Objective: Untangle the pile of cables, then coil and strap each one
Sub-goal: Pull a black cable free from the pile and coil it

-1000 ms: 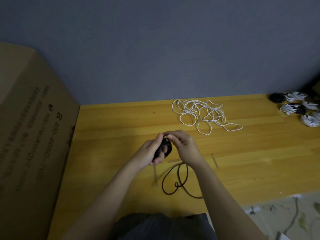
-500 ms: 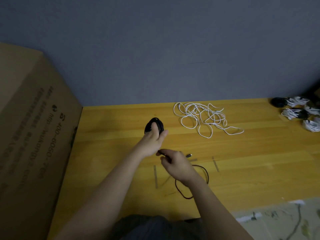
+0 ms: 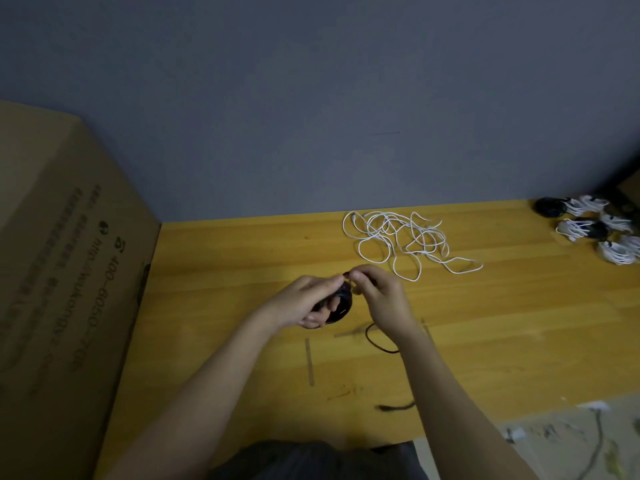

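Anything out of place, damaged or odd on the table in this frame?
Nothing looks damaged or spilled. The white cable lies in a loose tangle, still uncoiled. A short dark piece lies alone near the table's front edge, too blurred to identify. Finished bundles sit at far right.

To your left a tall brown cardboard box (image 3: 69, 271) walls off the yellow wooden tabletop (image 3: 519, 323). Ahead, a loose tangle of white cable (image 3: 398, 240) lies in the way; bundled black and white cables (image 3: 588, 226) crowd the far right corner. Bare wood lies between them.
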